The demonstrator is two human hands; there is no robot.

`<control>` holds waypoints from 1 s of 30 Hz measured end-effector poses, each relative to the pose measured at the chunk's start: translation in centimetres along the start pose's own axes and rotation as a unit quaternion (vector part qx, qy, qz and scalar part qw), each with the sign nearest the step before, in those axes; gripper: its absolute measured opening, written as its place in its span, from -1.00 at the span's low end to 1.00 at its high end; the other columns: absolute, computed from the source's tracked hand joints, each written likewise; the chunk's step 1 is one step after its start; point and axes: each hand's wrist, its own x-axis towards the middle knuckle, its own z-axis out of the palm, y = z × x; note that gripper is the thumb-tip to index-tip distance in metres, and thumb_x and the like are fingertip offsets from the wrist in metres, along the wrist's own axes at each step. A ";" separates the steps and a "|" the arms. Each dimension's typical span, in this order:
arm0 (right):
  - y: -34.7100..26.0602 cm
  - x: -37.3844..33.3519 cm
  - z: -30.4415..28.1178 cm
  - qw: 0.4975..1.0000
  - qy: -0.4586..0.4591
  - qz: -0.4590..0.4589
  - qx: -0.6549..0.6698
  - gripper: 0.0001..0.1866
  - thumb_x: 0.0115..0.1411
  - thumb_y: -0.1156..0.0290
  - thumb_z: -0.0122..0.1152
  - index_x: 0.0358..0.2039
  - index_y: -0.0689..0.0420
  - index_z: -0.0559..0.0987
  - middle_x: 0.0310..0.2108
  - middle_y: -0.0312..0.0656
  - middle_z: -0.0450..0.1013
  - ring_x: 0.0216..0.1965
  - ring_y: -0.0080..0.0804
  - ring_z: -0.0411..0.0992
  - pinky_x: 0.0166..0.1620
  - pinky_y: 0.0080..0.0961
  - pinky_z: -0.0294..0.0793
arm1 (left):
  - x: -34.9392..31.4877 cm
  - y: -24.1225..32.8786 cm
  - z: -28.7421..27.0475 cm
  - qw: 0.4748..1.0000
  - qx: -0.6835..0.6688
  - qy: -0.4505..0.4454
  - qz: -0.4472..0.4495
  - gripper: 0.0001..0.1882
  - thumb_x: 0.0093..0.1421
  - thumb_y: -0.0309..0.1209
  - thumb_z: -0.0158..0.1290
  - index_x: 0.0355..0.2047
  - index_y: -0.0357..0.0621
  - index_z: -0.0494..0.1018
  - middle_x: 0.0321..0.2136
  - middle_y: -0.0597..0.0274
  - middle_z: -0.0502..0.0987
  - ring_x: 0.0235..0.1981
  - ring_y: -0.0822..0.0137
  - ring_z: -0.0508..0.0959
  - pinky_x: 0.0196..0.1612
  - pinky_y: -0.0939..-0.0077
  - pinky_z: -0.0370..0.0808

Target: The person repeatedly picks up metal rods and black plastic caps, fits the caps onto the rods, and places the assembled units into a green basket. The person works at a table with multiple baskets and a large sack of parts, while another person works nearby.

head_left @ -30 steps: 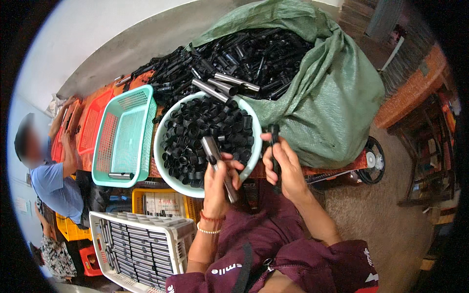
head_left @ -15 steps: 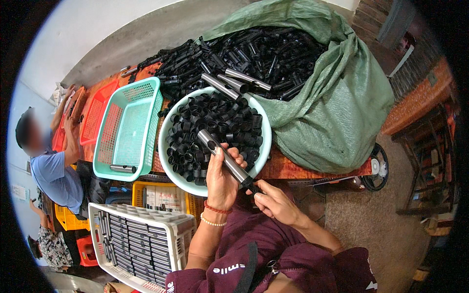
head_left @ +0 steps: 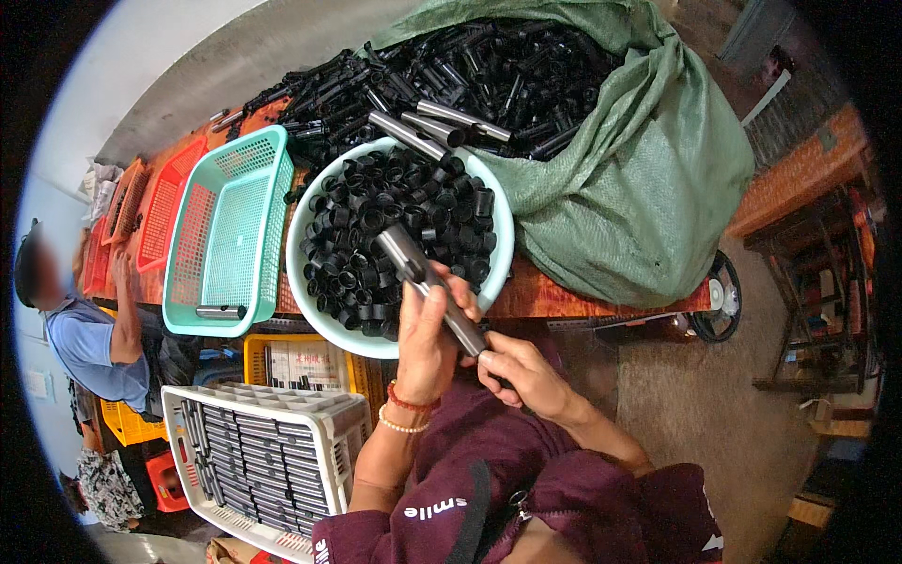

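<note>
A silvery metal tube [head_left: 460, 326] with a long slot cut in its side slants over a round pale-green basin [head_left: 505, 246]. My left hand [head_left: 425, 334] is closed around its middle, thumb on top. At the tube's lower end my right hand [head_left: 528, 378] is closed, thumb and fingers pressed against the end. A bit of something dark shows under those fingers; most of it is hidden. Short black plastic rings [head_left: 362, 273] fill the basin. Several more metal tubes [head_left: 411, 134] lie at the basin's far rim, by a heap of black plastic parts [head_left: 470, 70].
A green woven sack [head_left: 629, 207] spreads around the heap. Left of the basin stands a turquoise basket [head_left: 172, 268] with one tube [head_left: 221, 311] inside. A white crate [head_left: 169, 414] of stacked tubes stands low at left, near a yellow crate [head_left: 252, 359]. Another person [head_left: 99, 338] works at far left.
My right hand has closed up against the tube's lower end, and the black piece that stuck out there is now mostly out of sight. The whole view has shifted slightly.
</note>
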 end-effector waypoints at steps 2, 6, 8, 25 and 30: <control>0.3 0.2 -0.2 1.000 -0.007 0.002 0.016 -0.76 0.23 0.23 -0.07 -0.48 0.10 0.29 -0.66 -0.43 0.21 -0.68 -0.73 0.15 -0.65 -0.75 0.11 | -0.2 -0.3 0.2 1.000 -0.009 0.006 0.012 -0.72 0.26 -0.26 -0.12 -0.11 -0.09 0.15 -0.43 0.26 0.27 -0.40 0.40 0.30 -0.26 0.50 0.31; 0.7 0.5 -0.2 0.999 -0.008 -0.039 -0.021 -0.76 0.23 0.21 -0.07 -0.47 0.09 0.27 -0.63 -0.41 0.24 -0.67 -0.73 0.16 -0.65 -0.76 0.14 | 0.0 -0.4 0.0 0.999 -0.016 0.021 0.034 -0.72 0.26 -0.23 -0.13 -0.12 -0.09 0.17 -0.44 0.27 0.26 -0.40 0.40 0.29 -0.27 0.50 0.29; 1.2 0.5 -0.3 0.997 -0.018 -0.066 -0.034 -0.75 0.23 0.21 -0.07 -0.46 0.10 0.27 -0.62 -0.40 0.25 -0.67 -0.72 0.17 -0.64 -0.75 0.16 | 0.0 -0.3 0.0 0.999 -0.010 0.025 0.026 -0.71 0.26 -0.20 -0.15 -0.12 -0.09 0.19 -0.45 0.29 0.25 -0.42 0.40 0.26 -0.29 0.50 0.27; 2.8 -1.9 0.5 0.988 0.091 -0.046 -0.118 -0.72 0.15 0.25 -0.08 -0.54 0.20 0.38 -0.73 -0.28 0.23 -0.68 -0.50 0.18 -0.57 -0.47 0.19 | -2.5 -1.8 0.5 1.000 -0.016 0.004 0.007 -0.73 0.27 -0.24 -0.14 -0.11 -0.06 0.18 -0.45 0.29 0.25 -0.41 0.41 0.26 -0.29 0.51 0.27; 4.0 -3.6 0.9 0.973 0.123 -0.087 -0.174 -0.73 0.10 0.27 -0.06 -0.56 0.23 0.38 -0.74 -0.11 0.23 -0.68 -0.36 0.24 -0.55 -0.38 0.21 | -4.6 -2.8 0.4 0.999 -0.039 -0.008 0.004 -0.73 0.26 -0.25 -0.13 -0.13 -0.08 0.14 -0.44 0.26 0.25 -0.39 0.38 0.27 -0.26 0.46 0.30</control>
